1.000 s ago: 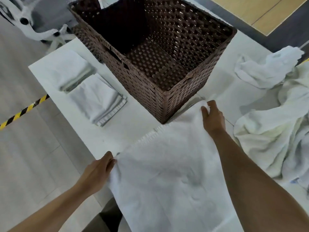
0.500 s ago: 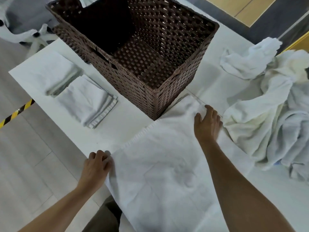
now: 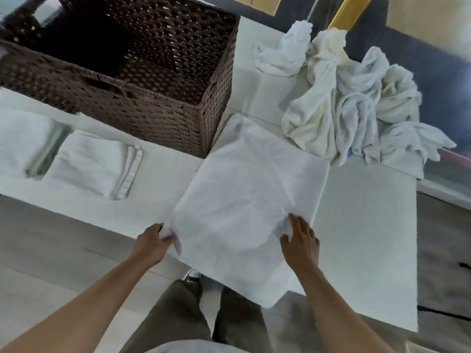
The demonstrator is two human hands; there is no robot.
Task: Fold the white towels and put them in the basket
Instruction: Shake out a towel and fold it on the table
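White towel point(image 3: 244, 189): left hand point(image 3: 150, 244) grips its edge, right hand point(image 3: 302, 244) pinches a fold.

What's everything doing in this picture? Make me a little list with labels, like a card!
spread towel: flat on the table, near end hanging off the edge
left hand: grips its left edge
right hand: on its right side, grip unclear
basket: brown, by the towel's far left side
folded towels: two, side by side, left of the spread towel
towel pile: crumpled, to the right
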